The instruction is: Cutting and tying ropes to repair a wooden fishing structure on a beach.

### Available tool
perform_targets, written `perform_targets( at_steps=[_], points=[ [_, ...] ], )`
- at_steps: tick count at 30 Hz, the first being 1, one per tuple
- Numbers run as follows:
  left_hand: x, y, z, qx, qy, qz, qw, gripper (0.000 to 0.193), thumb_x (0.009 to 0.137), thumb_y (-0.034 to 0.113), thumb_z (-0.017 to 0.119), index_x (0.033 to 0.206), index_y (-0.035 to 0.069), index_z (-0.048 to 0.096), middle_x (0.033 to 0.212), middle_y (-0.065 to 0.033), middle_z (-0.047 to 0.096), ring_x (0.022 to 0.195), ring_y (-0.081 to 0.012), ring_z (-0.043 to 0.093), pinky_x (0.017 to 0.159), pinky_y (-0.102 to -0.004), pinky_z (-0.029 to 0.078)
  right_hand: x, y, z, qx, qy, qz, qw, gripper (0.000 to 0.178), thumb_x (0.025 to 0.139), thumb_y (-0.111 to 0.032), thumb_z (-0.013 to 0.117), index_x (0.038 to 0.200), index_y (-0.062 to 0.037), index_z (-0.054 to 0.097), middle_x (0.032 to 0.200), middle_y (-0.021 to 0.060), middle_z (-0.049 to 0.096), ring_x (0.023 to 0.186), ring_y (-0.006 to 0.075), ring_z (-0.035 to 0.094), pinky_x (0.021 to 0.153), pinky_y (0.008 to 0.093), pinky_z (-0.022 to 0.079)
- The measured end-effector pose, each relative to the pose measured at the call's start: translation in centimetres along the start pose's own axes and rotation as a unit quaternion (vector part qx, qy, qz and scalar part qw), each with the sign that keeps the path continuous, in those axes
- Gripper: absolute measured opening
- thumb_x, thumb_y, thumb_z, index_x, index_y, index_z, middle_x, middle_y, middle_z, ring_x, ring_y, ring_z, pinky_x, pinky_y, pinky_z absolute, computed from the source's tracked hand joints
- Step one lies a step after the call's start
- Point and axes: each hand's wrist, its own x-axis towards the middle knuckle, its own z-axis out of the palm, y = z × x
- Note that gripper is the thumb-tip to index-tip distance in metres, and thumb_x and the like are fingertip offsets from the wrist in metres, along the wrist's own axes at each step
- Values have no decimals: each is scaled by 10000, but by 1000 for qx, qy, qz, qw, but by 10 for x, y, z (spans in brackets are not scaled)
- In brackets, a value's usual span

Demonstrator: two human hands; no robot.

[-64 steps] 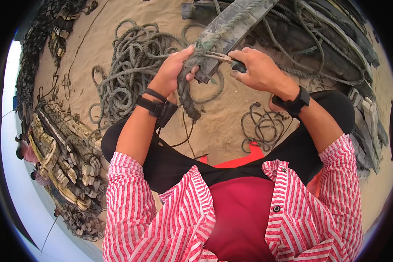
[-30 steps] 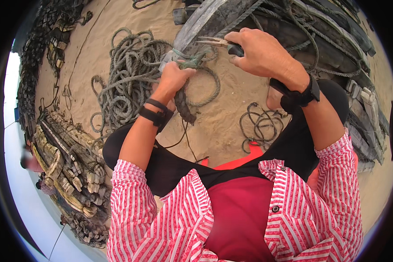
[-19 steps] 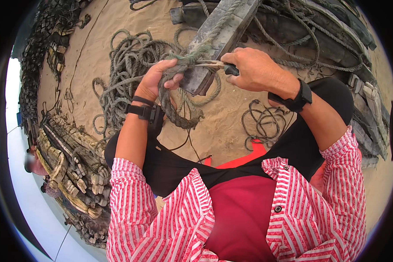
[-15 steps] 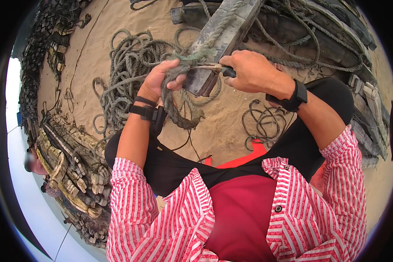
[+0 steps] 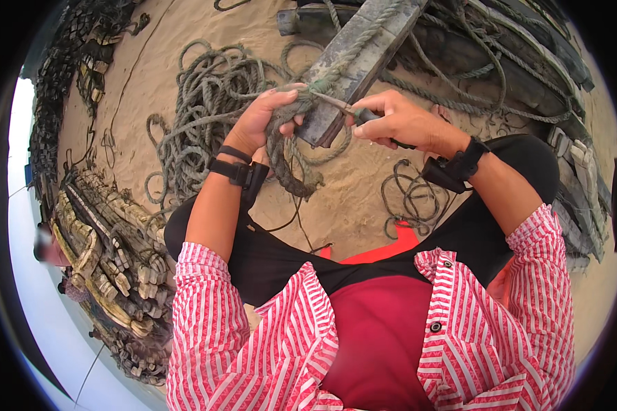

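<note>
My left hand (image 5: 262, 118) is closed round a thick grey-green rope (image 5: 278, 149), whose frayed end hangs below my fingers. A knotted, greenish bit of this rope lies against the end of a weathered beam (image 5: 349, 58). In my right hand (image 5: 406, 123) is a knife (image 5: 334, 103) with a dark handle, its narrow blade pointing left. The blade's tip reaches the knotted part of the rope, beside my left fingers. Another rope runs up along the top of the beam.
A heap of coiled rope (image 5: 216, 103) lies on the sand left of the beam. Dark pipes (image 5: 452, 58) draped with ropes are at the upper right. A thin dark coil (image 5: 413, 195) lies between my legs. Piled nets with floats (image 5: 110, 253) line the left, with people beyond.
My right hand has turned and opened its grip a little, so the blade now slants up to the left at the knot. Both hands have shifted slightly.
</note>
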Motion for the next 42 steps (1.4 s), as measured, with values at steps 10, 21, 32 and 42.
perform_targets(
  at_steps=[10, 21, 32, 42],
  points=[
    [1, -3, -6, -51, -23, -23, 998, 243, 994, 270, 572, 963, 34, 617, 683, -62, 606, 433, -91, 489, 424, -246, 408, 15, 35, -9, -375, 210, -232, 873, 437, 798, -226, 710, 1186, -34, 645, 744, 141, 640, 762, 375, 636, 733, 437, 510],
    [-2, 3, 0, 46, 33, 35, 998, 239, 991, 230, 567, 1059, 4, 603, 736, -100, 631, 449, -102, 501, 402, -209, 394, -14, -24, -2, 151, -47, -23, 987, 286, 865, -212, 689, 1049, 0, 631, 689, 5, 552, 572, 69, 535, 507, 238, 443],
    [0, 1, -4, -36, -1, -13, 999, 253, 1010, 257, 534, 1019, 9, 588, 700, -96, 603, 423, -103, 480, 399, -222, 394, 3, 18, -15, -426, 196, -173, 866, 492, 779, -210, 712, 1231, -39, 621, 973, 179, 637, 974, 373, 605, 876, 434, 492],
    [3, 2, -4, -6, -19, -22, 1000, 243, 973, 238, 607, 1003, -3, 614, 725, -82, 628, 462, -108, 524, 428, -247, 413, 9, 20, -7, -471, 220, -189, 833, 448, 783, -226, 724, 1190, -59, 641, 910, 139, 632, 866, 268, 623, 768, 409, 496]
  ],
)
